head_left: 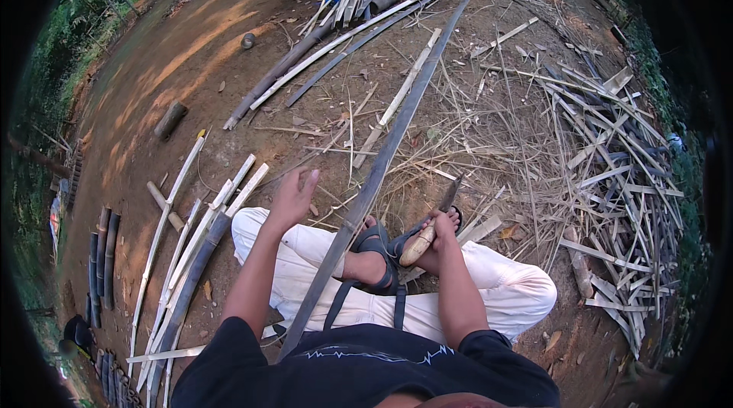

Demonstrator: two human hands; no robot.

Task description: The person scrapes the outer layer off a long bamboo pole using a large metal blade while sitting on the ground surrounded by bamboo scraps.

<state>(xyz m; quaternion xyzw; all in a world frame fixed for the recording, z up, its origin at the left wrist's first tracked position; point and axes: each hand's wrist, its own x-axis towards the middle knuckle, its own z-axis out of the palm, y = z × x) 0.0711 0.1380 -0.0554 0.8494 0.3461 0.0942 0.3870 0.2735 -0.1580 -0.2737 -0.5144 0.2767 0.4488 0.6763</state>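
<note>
A long dark split bamboo strip (376,177) leans across my lap, running from beside my waist out over the ground ahead. My left hand (293,199) is raised above my left knee, fingers stretched out, holding nothing and apart from the strip. In front of my right shin, my right hand (440,228) is wrapped round a knife (417,248). Its thick, pale handle points down toward me, and the short dark blade sticks up beyond my fingers. My sandalled feet (374,255) are crossed below the strip.
Split bamboo lengths (191,255) lie at my left, near short dark bamboo pieces (103,255). A large heap of slats (611,171) spreads at right. Thin shavings (489,148) cover the ground ahead. Farther off are bamboo poles (305,57) and a short log (169,119).
</note>
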